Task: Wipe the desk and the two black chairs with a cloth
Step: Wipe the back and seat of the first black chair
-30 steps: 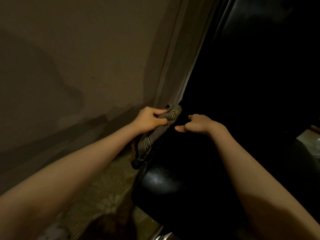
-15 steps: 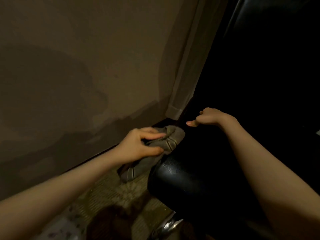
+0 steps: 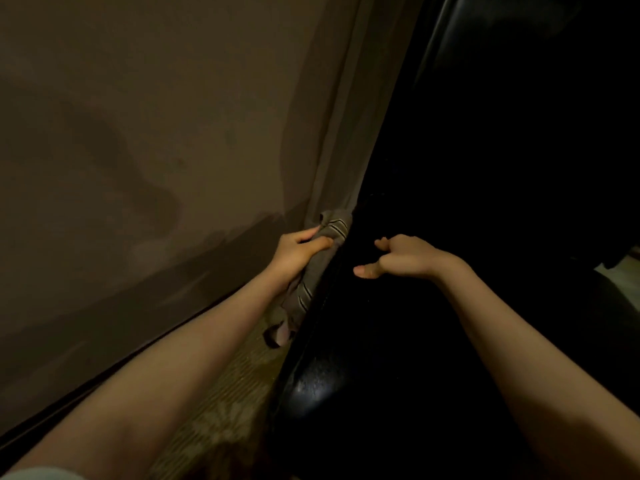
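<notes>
Near the frame's centre, a grey striped cloth [image 3: 333, 227] is being gripped by the left hand [image 3: 297, 252], with fingers and thumb curled round it. The cloth is being held against the left edge of the black chair [image 3: 311, 386]. At 3 o'clock from it, the right hand [image 3: 405, 258] is being held over the dark seat, fingers curled and thumb pointing toward 9 o'clock. Whether anything is being gripped cannot be told. A pale curtain [image 3: 332, 133] is being seen at 12 o'clock, a brown wall [image 3: 138, 133] at 9 o'clock and patterned floor [image 3: 221, 393] at 6 o'clock.
</notes>
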The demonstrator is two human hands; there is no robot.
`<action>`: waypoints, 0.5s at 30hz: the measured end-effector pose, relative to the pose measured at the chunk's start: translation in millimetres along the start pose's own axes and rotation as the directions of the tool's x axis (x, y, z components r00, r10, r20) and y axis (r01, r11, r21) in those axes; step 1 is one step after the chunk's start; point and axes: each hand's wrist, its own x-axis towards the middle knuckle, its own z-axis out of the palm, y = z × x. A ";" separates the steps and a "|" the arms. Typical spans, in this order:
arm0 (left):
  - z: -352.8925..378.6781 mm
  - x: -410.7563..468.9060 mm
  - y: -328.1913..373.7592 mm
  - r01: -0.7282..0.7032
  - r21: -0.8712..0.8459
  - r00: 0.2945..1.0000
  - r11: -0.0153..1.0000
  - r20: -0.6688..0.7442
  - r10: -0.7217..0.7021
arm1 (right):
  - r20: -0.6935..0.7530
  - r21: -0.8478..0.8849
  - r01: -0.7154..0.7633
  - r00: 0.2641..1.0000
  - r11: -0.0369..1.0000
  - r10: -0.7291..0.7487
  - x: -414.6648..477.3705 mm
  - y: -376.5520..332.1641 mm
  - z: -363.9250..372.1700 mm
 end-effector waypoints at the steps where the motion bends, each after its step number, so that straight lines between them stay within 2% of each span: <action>1: 3.1 13.2 -1.1 0.006 0.005 1.000 1.000 0.001 -0.006 | -0.001 0.008 -0.012 1.000 1.000 0.012 2.7 0.5 -1.5; 5: 16.5 73.7 5.2 -0.032 0.083 0.997 0.996 0.073 0.026 | 0.017 0.024 -0.008 1.000 1.000 0.008 10.9 6.2 -2.0; 10: 45.8 130.4 29.8 -0.148 0.339 0.982 0.929 0.162 0.097 | 0.015 0.078 -0.025 1.000 0.997 0.024 19.5 11.8 -1.2; 15: 60.4 155.7 39.2 -0.160 0.481 0.974 0.862 0.217 0.060 | -0.010 0.128 -0.048 0.999 0.991 0.050 21.6 14.7 -0.9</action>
